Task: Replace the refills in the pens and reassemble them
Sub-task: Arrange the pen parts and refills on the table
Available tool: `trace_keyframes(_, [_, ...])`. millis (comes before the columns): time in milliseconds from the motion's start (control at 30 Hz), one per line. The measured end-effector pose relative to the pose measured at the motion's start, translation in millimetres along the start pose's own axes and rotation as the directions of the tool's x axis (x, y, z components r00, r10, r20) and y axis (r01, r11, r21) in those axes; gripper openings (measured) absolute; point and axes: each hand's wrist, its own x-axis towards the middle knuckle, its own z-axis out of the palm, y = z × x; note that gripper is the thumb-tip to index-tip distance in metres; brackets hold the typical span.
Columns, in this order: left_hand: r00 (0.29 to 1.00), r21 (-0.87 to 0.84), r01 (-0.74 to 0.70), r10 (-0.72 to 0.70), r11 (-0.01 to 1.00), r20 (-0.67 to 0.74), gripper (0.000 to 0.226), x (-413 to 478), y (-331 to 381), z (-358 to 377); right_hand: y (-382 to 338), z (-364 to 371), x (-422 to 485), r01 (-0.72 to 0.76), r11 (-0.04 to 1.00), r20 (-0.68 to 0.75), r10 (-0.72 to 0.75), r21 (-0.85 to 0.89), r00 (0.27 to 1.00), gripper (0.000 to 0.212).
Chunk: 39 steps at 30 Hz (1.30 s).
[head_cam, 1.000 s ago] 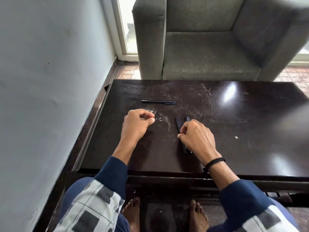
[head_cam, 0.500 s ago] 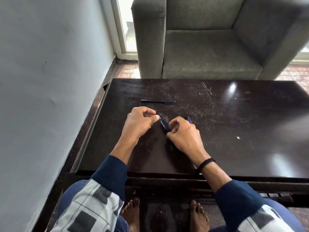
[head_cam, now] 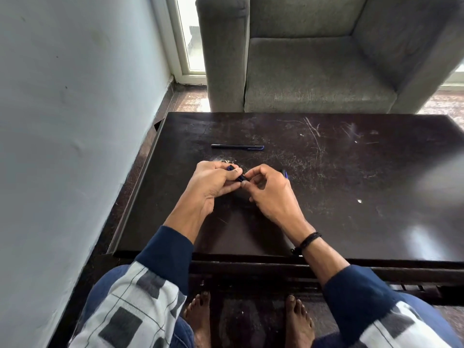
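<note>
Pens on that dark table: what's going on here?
A seated person is working on a dark blue pen over the table. The left hand grips one end and the right hand pinches the other. A second pen lies farther back, and the tip of a third pen shows behind the right hand.

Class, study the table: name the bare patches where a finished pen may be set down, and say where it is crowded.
Widest: the right half of the table, from the right hand to the right edge. Also the strip between the lying pen and the far edge. Crowded: the centre, where the left hand and right hand grip another pen.
</note>
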Motion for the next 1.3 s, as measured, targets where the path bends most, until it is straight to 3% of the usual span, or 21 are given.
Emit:
trace_keyframes(167, [0.999, -0.12, 0.039, -0.039, 0.992, 0.004, 0.003, -5.3, 1.2, 4.9, -5.4, -2.1, -5.4, 0.063, 0.977, -0.059, -0.076, -0.203, 0.995, 0.012])
trace_keyframes(400, [0.999, -0.131, 0.024, -0.029, 0.991, -0.037, 0.02, -5.9, -0.8, 9.8, -9.0, 0.2, -9.5, 0.14, 0.863, -0.019, -0.171, -0.486, 0.985, 0.023])
trace_keyframes(667, [1.0, -0.112, -0.008, 0.009, 0.994, 0.005, 0.007, -5.9, 4.2, 1.3, -12.4, -3.5, -10.8, 0.08, 0.878, -0.063, -0.124, -0.472, 0.99, 0.04])
trace_keyframes(933, [0.988, -0.075, -0.097, 0.088, 0.992, -0.125, 0.005, 2.3, 9.0, -9.8, -11.7, -4.2, -8.2, 0.024, 0.918, 0.098, 0.017, -0.395, 0.995, 0.031])
trace_keyframes(1000, [0.966, 0.019, -0.149, 0.15, 0.989, -0.213, 0.01, 9.7, 9.4, -21.0, -11.6, -7.5, -8.0, -0.036, 0.934, 0.114, 0.082, -0.356, 0.99, 0.028])
trace_keyframes(1100, [0.9, 0.386, -0.186, 0.315, 0.903, -0.302, 0.012, 17.5, 7.2, -31.7, -5.6, -8.7, -0.6, -0.13, 0.964, 0.079, 0.152, -0.233, 0.985, 0.028])
trace_keyframes(1200, [0.908, 0.769, -0.079, 0.364, 0.634, -0.207, 0.023, 11.5, 3.8, -20.7, -1.8, -8.4, 5.5, -0.23, 0.969, 0.054, 0.226, 0.088, 0.973, 0.025])
trace_keyframes(1300, [0.935, 0.895, -0.057, 0.337, 0.443, -0.107, 0.039, 7.2, -4.1, -4.7, -1.7, -11.4, 8.0, -0.295, 0.908, 0.062, 0.29, 0.298, 0.955, 0.023])
